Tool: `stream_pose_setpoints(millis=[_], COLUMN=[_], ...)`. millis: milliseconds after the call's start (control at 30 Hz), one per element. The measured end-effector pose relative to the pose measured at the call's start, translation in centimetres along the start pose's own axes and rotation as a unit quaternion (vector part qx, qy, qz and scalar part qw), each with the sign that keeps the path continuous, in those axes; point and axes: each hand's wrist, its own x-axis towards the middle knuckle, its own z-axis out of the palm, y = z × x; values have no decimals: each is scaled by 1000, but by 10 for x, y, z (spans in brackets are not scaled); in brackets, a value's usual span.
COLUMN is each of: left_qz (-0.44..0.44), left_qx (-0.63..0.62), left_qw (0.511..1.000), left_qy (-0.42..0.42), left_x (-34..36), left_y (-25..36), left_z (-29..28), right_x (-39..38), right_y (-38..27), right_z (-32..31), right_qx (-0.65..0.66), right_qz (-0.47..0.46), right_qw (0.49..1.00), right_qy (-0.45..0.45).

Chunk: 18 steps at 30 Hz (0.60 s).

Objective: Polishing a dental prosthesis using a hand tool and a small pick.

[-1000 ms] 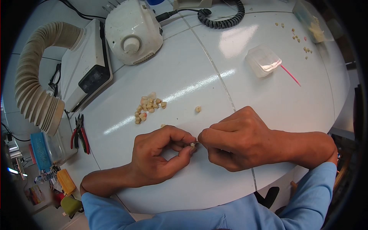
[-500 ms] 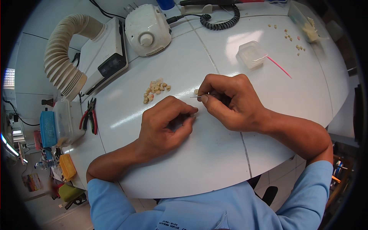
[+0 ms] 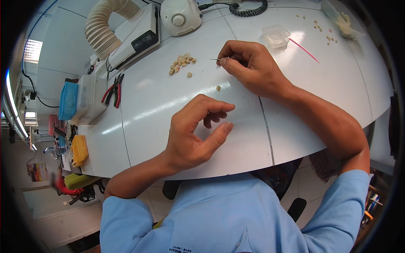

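Thin, straight metal needle (image 3: 214, 59) in the right hand (image 3: 257, 67), above a white, glossy worktop (image 3: 244, 135), bare tip toward the left. Right grip: thumb and forefinger pressed together on the needle. Left grip: thumb and fingers of the left hand (image 3: 192, 133) spread, with nothing visible between. Between the hands, apart from both: a single small, cream, pebble-shaped piece (image 3: 218, 88). Farther left: a second cream piece (image 3: 189, 74), just in front of a loose pile of similar cream pieces (image 3: 183, 63). Progress, by judgement: two pieces set apart, possibly worked; none visible on the needle; the pile apparently left for handling; surface finish too small to tell. Beyond the right hand: a clear, square plastic box (image 3: 275, 38), with a slim pink stick (image 3: 304, 50) at its right side. At far right: scattered cream pieces (image 3: 330, 38) near a translucent container. At left: pliers with red-and-black handles (image 3: 119, 86). Toward the rear: a white, rounded control unit with a front knob (image 3: 179, 20) and a black coiled cord (image 3: 249, 12).
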Motion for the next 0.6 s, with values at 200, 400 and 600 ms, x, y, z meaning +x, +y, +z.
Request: stream_pose_setpoints(millis=[200, 400, 600], left_qz=[-172, -275, -205], left_qx=[-356, -626, -667], left_qw=[875, 692, 657], left_qy=[-281, -232, -285], left_x=[-31, -29, -31], left_y=[69, 75, 98], left_z=[87, 191, 223], right_x=[-4, 0, -2], right_y=[-7, -14, -9], right_z=[-2, -1, -2], right_qx=[-14, 36, 2], right_qz=[19, 54, 45], right_qw=[1000, 998, 999], right_qy=[0, -16, -5])
